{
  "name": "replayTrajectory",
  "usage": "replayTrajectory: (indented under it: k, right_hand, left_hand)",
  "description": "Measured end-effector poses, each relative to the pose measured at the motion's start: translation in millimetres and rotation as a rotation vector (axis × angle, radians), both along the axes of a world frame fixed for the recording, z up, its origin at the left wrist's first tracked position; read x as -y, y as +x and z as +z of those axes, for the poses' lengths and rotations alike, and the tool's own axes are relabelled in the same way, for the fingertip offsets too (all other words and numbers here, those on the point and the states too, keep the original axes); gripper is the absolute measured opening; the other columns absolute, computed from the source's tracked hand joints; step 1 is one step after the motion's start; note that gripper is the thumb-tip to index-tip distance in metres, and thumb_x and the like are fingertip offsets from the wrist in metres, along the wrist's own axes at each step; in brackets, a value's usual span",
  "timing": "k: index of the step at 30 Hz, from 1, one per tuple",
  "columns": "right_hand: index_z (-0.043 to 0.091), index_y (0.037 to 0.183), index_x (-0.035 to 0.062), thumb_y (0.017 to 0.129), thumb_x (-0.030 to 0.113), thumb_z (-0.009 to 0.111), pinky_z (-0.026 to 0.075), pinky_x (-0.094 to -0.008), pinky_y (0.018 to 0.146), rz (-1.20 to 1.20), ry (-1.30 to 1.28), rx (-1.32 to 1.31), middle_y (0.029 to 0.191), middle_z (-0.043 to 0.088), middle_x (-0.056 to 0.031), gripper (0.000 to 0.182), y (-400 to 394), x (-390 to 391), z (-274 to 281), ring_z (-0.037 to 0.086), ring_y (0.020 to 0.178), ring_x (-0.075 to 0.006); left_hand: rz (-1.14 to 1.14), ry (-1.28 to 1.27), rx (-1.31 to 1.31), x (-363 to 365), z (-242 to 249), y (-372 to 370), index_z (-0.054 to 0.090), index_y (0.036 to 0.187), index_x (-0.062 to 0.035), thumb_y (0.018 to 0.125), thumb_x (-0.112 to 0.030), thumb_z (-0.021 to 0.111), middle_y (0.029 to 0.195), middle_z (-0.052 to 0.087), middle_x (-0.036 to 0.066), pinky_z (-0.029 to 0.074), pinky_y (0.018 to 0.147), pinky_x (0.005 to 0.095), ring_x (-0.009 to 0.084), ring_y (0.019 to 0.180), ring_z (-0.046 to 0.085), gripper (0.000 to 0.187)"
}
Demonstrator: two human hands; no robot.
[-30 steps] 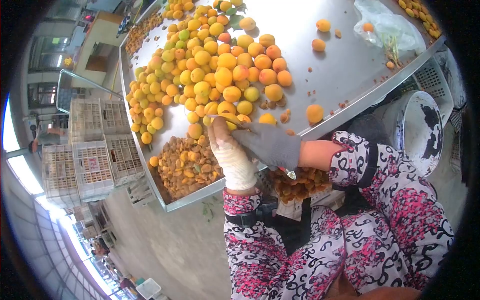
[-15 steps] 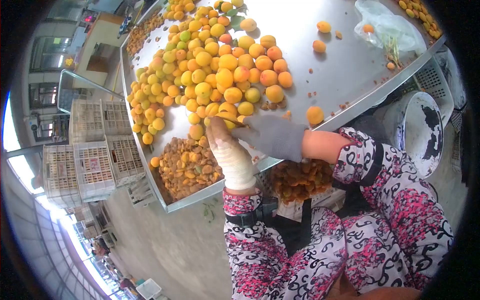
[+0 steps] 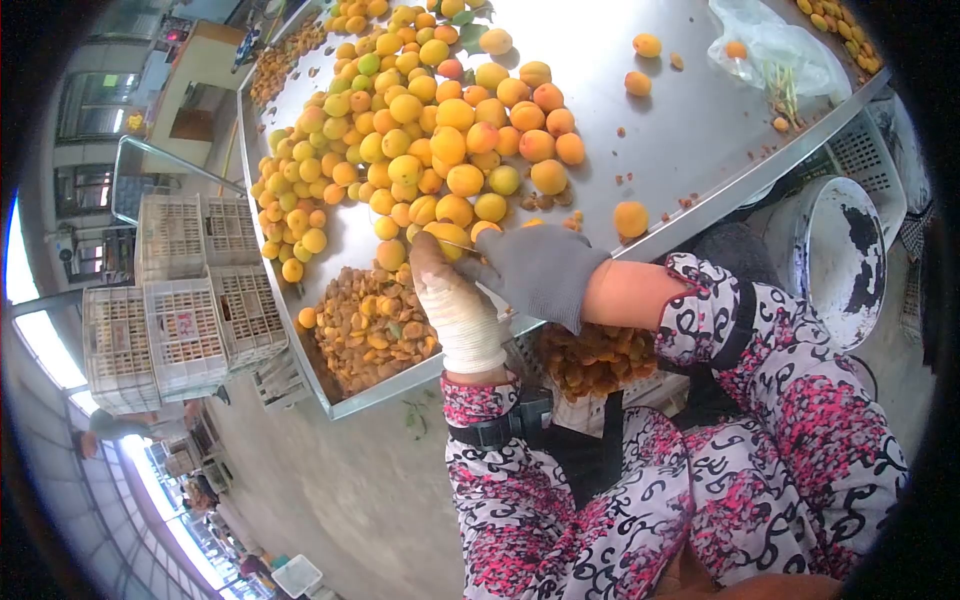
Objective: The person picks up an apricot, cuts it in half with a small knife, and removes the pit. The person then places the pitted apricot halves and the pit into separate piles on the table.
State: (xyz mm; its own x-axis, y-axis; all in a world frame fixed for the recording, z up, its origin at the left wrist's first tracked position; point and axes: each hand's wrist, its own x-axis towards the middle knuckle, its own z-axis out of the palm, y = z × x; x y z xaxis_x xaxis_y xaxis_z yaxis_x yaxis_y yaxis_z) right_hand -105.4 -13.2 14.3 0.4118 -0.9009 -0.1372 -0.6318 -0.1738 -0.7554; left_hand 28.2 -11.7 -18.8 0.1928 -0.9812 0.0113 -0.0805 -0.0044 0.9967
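My left hand [image 3: 453,305], in a whitish glove with brown-stained fingers, is at the near edge of the metal table [image 3: 690,150], its fingers closed round an apricot [image 3: 446,240]. My right hand [image 3: 545,272], in a grey glove, meets it from the right; its fingers are bent near the same apricot. A thin dark edge shows between the hands, too small to make out. Beyond them spreads a heap of whole apricots [image 3: 405,170]. A pile of brownish apricot pieces [image 3: 372,325] lies left of my left hand.
Below the table edge stands a crate of apricot pieces [image 3: 595,360]. At the right are a stained white bucket [image 3: 845,260] and a grey crate [image 3: 860,165]. A plastic bag [image 3: 775,50] lies on the table's far right. Stacked crates [image 3: 185,325] stand at the left.
Both hands have shifted slightly left, and the right hand has turned so its back shows more. A blurred shape has appeared beside the stacked crates at the left.
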Motion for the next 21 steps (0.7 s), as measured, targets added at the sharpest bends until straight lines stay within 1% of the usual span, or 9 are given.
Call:
replayTrajectory:
  k: [5,9,11,14,15,17,18,20,21]
  right_hand:
    - [0.049,0.094,0.0002,0.093,0.043,0.038,0.047,-0.0461,0.065,-0.024,-0.002,0.118,0.074,0.060,-0.0232,0.044,1.2,5.0,-6.7,0.061,0.072,-0.0370]
    - [0.050,0.099,0.0011,0.093,0.041,0.040,0.047,-0.0447,0.065,-0.001,0.071,0.127,0.079,0.061,-0.0239,0.042,6.0,-1.4,-11.9,0.061,0.077,-0.0372]
    - [0.051,0.108,0.0028,0.092,0.038,0.044,0.047,-0.0436,0.064,0.205,-0.462,0.149,0.081,0.060,-0.0229,0.039,8.0,-2.0,-27.4,0.060,0.079,-0.0365]
    - [0.058,0.098,-0.0010,0.092,0.038,0.043,0.048,-0.0404,0.065,0.223,-0.541,0.151,0.072,0.061,-0.0187,0.042,1.5,-2.3,-22.8,0.061,0.072,-0.0324]
    - [0.058,0.098,-0.0010,0.092,0.038,0.043,0.048,-0.0404,0.065,0.229,-0.551,0.146,0.072,0.061,-0.0187,0.042,-0.8,-2.7,-16.1,0.061,0.072,-0.0324]
    - [0.059,0.091,-0.0020,0.091,0.040,0.044,0.047,-0.0381,0.062,0.013,0.164,0.220,0.069,0.059,-0.0172,0.044,-7.7,-5.6,2.6,0.060,0.069,-0.0303]
    - [0.059,0.091,-0.0020,0.091,0.040,0.044,0.047,-0.0381,0.062,0.016,0.153,0.213,0.069,0.059,-0.0172,0.044,-10.0,0.0,13.3,0.060,0.069,-0.0303]
    - [0.059,0.086,-0.0019,0.090,0.046,0.045,0.047,-0.0375,0.063,-0.240,0.415,0.440,0.067,0.057,-0.0173,0.050,-18.7,19.4,30.8,0.060,0.070,-0.0311]
    - [0.060,0.096,0.0012,0.087,0.040,0.051,0.047,-0.0367,0.064,-0.214,0.240,0.573,0.076,0.059,-0.0184,0.041,-24.7,21.5,27.8,0.061,0.074,-0.0307]
  left_hand:
    - [-0.080,-0.170,0.268,3.5,-4.3,7.3,0.047,0.110,0.0056,0.097,-0.021,0.033,0.101,0.051,0.016,0.043,0.078,0.0344,0.0248,0.091,0.051,0.033]
    - [-0.031,-0.158,0.210,2.6,-8.7,5.4,0.047,0.111,0.0064,0.094,-0.011,0.035,0.103,0.050,0.018,0.042,0.080,0.0367,0.0283,0.092,0.051,0.027]
    - [0.008,-0.078,0.005,3.5,-9.2,8.2,0.048,0.120,-0.0016,0.095,-0.038,0.043,0.114,0.056,0.008,0.045,0.086,0.0274,0.0185,0.099,0.056,0.045]
    - [0.027,-0.065,-0.154,7.4,2.0,4.9,0.049,0.118,-0.0017,0.095,-0.039,0.043,0.113,0.056,0.008,0.046,0.085,0.0295,0.0189,0.100,0.056,0.045]
    - [0.143,-0.086,-0.213,9.1,1.8,12.9,0.045,0.115,0.0050,0.095,-0.014,0.036,0.108,0.052,0.018,0.043,0.089,0.0336,0.0271,0.099,0.055,0.030]
    - [0.111,-0.195,0.051,2.4,4.3,28.6,0.041,0.122,0.0037,0.092,-0.008,0.036,0.111,0.053,0.017,0.046,0.087,0.0331,0.0241,0.102,0.055,0.032]
    - [0.044,-0.382,0.295,0.8,5.9,29.7,0.039,0.124,0.0034,0.092,-0.008,0.037,0.113,0.052,0.016,0.047,0.085,0.0334,0.0229,0.102,0.055,0.034]
    - [0.019,-0.509,0.048,-2.2,10.5,-6.9,0.040,0.124,0.0029,0.088,-0.010,0.046,0.108,0.054,0.018,0.048,0.080,0.0347,0.0259,0.098,0.056,0.039]
    - [-0.053,-0.470,0.692,-9.7,27.2,-8.0,0.041,0.124,0.0028,0.082,-0.013,0.055,0.101,0.056,0.020,0.045,0.078,0.0375,0.0314,0.091,0.057,0.047]
